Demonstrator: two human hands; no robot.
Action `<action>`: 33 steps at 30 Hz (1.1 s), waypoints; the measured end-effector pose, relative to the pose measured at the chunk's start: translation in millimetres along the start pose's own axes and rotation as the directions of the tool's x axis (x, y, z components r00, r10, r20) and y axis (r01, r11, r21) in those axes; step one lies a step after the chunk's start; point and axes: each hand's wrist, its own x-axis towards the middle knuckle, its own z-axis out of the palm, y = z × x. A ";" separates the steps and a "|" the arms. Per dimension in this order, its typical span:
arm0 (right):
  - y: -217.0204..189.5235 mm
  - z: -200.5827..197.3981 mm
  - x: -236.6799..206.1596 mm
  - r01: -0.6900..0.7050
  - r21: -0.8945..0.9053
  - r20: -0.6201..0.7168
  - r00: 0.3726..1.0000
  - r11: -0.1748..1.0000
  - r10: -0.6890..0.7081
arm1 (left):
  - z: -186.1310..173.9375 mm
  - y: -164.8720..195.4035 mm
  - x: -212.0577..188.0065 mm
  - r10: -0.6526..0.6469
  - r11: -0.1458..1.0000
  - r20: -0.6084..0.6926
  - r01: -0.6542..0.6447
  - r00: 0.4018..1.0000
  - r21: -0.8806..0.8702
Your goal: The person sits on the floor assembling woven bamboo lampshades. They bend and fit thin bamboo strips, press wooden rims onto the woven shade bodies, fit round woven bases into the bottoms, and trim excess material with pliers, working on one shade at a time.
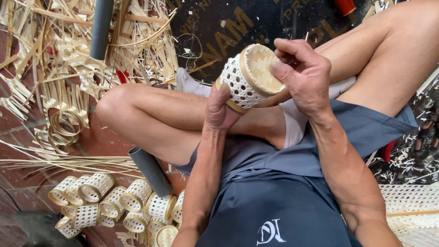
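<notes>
Both hands clasp one small woven bamboo basket (249, 75) – left hand (221, 110) cupped beneath, right hand (304, 75) gripping its rim. Finished cylinders (114, 206) lie heaped on the brick floor (18, 123), lower-left corner

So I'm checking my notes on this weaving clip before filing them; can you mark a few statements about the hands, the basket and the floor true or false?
1. Both hands hold one small woven basket. True: the left hand supports it from below and the right hand grips its upper side, on the small woven basket.
2. The basket is solid-walled. False: its side is open lattice weave; only the round end is closely woven.
3. A pile of similar woven cylinders lies on the floor at lower left. True.
4. The person is standing. False: they sit with bare legs crossed.
5. The bamboo strips lie at upper right. False: they lie at upper left.
</notes>
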 end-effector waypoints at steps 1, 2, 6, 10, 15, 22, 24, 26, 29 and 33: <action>2.5 0.3 1.0 -0.024 0.007 -0.002 1.000 1.000 0.024 | -0.8 -2.0 0.0 -0.017 1.000 -0.007 0.017 1.000 -0.014; 4.8 -0.3 1.0 -0.048 0.013 -0.004 0.999 0.999 0.048 | -1.5 -4.1 -0.2 -0.033 0.999 -0.015 0.033 0.999 -0.028; 12.5 -6.7 -2.1 -0.040 0.045 0.052 0.998 0.998 0.037 | -3.5 -6.3 1.0 -0.079 0.994 0.022 0.081 0.997 -0.074; 7.4 -7.9 0.0 -0.050 0.133 0.121 0.992 0.990 0.034 | -2.7 -3.0 2.6 -0.110 0.980 0.075 0.121 0.991 -0.159; -22.4 -7.8 0.3 0.094 -0.139 0.135 0.988 0.986 -0.075 | -2.7 1.6 3.4 -0.105 0.978 0.104 0.122 0.989 -0.171; -9.5 -17.2 -22.7 0.179 -0.179 -0.016 0.983 0.967 -0.185 | 0.6 1.8 10.6 -0.062 0.998 0.028 0.061 0.998 0.015; -3.4 -24.8 -32.9 0.081 -0.037 -0.061 0.995 0.996 -0.083 | 5.6 3.5 10.5 -0.057 0.998 0.003 0.057 0.998 0.038; -4.5 -37.8 -38.1 0.005 0.046 -0.119 0.993 0.999 0.001 | 11.3 8.1 12.1 -0.034 0.995 -0.029 0.037 0.999 0.091; -7.2 -63.4 -21.0 0.030 0.069 -0.297 0.955 0.997 -0.008 | 18.1 16.8 21.8 -0.016 0.993 0.006 0.016 1.000 0.120; 23.4 -91.5 65.0 -0.035 -0.323 -0.411 0.905 0.946 -0.107 | 13.8 17.6 70.3 -0.096 0.933 0.512 0.256 0.854 -0.252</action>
